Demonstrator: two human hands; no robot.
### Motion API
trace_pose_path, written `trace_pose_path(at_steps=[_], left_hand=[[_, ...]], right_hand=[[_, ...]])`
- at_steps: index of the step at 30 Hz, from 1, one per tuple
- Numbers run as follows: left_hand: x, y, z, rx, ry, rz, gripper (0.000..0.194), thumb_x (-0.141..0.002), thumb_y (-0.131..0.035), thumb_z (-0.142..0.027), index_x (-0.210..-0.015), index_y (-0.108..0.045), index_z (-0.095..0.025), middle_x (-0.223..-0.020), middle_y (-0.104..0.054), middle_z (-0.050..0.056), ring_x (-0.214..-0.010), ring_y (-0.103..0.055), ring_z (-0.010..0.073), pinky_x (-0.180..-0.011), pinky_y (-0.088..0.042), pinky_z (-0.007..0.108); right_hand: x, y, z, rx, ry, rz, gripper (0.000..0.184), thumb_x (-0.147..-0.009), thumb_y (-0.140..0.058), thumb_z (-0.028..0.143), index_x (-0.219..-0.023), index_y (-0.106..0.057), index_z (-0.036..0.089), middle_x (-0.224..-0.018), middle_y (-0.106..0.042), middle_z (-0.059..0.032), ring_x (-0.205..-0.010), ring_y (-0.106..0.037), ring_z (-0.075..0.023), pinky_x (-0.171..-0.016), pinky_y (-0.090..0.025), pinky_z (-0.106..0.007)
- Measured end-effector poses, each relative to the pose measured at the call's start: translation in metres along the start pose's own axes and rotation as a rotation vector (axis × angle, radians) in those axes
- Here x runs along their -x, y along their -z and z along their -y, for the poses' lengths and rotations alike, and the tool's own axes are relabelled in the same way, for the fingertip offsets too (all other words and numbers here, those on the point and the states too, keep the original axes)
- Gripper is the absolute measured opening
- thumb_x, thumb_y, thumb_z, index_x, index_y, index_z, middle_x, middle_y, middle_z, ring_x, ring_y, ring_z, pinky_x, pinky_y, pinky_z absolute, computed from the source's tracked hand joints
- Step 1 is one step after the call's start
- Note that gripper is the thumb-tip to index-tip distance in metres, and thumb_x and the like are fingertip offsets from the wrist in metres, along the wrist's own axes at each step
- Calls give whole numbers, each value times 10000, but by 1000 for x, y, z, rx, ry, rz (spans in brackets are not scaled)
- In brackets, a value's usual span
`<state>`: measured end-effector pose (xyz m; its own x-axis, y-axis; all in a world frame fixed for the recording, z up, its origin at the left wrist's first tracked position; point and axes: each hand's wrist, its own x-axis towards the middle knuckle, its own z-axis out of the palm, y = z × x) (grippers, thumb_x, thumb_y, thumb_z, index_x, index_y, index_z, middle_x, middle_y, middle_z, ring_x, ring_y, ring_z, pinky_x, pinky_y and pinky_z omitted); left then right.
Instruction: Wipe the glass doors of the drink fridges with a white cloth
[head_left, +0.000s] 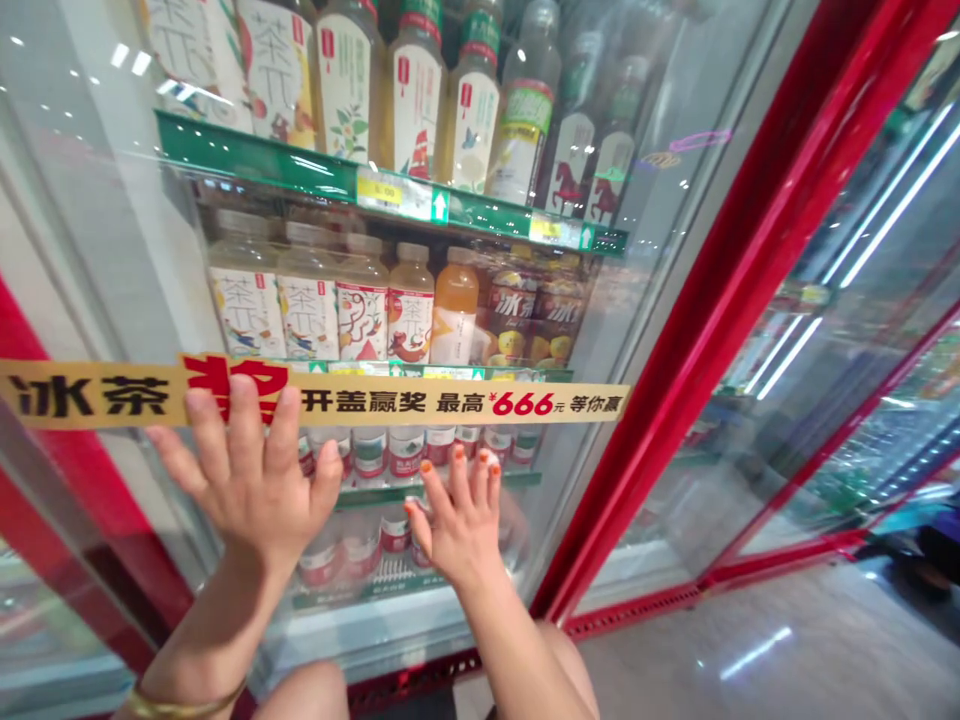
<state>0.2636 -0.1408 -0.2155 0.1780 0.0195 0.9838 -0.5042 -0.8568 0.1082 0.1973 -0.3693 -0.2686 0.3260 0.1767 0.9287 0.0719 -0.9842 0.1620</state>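
Observation:
My left hand is raised with its fingers spread before the glass door of a drinks cooler. Its fingertips overlap a yellow printed strip that runs across the glass. Lower and to the right, my right hand also faces the glass, fingers apart, with orange-painted nails. Both palms are turned away from me; whether they press on the glass, I cannot tell. Neither hand holds anything. A gold bangle circles my left wrist. Behind the glass stand bottled drinks, among them an orange bottle.
Several shelves of bottles sit inside, the upper one edged by a green price rail. A red door frame slants along the right, with another glass cooler door beyond it. Shiny floor shows at the lower right.

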Motion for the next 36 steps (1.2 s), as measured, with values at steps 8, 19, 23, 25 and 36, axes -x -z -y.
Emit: trace_pose_path(at_steps=[8,19,23,25,36], left_hand=[[0,-1,1,33,19,-31,846,-1026,-619,-463,-1776,-229,-426,-1871,-204,4,-1744,-155,439,-1400,-72,845],[0,-4,3,16,-44,-75,846,-1010,-617,-457,-1777,-286,-327,-1872,-224,49,-1751,-162,413,-1444,-62,738],[-1,2,1,5,34,17,844,-1036,-588,-434,-1784,-198,-429,-1884,-144,-25,-1758,-116,394,-1446,-55,740],[0,2,1,2,33,23,844,-1037,-593,-434,-1781,-196,-440,-1883,-141,-41,-1758,-120,387,-1452,-56,729],[-1,9,2,78,-50,-24,778,-1069,-526,-285,-1787,-236,-359,-1859,-234,8,-1768,-94,215,-1478,17,528]], right_hand=[[-30,5,-37,69,-414,-135,869,-1121,-462,360,-1821,34,222,-1901,62,-205,-1767,103,-443,-1259,-254,-929],[-20,9,-41,136,-468,-120,837,-1142,-412,360,-1823,58,234,-1897,130,-155,-1760,46,-457,-1338,-296,-816],[-25,-4,12,29,-58,11,890,-1081,-590,507,-1824,-124,357,-1909,-177,-71,-1781,17,-397,-1400,-207,-745],[-13,-1,14,1,39,36,930,-1042,-675,514,-1815,-172,392,-1910,-175,-35,-1786,20,-364,-1420,-186,-703],[-58,-4,30,-61,-1,-7,1045,-1056,-662,566,-1828,-10,303,-1919,-43,-116,-1777,98,-390,-1377,-217,-780]])
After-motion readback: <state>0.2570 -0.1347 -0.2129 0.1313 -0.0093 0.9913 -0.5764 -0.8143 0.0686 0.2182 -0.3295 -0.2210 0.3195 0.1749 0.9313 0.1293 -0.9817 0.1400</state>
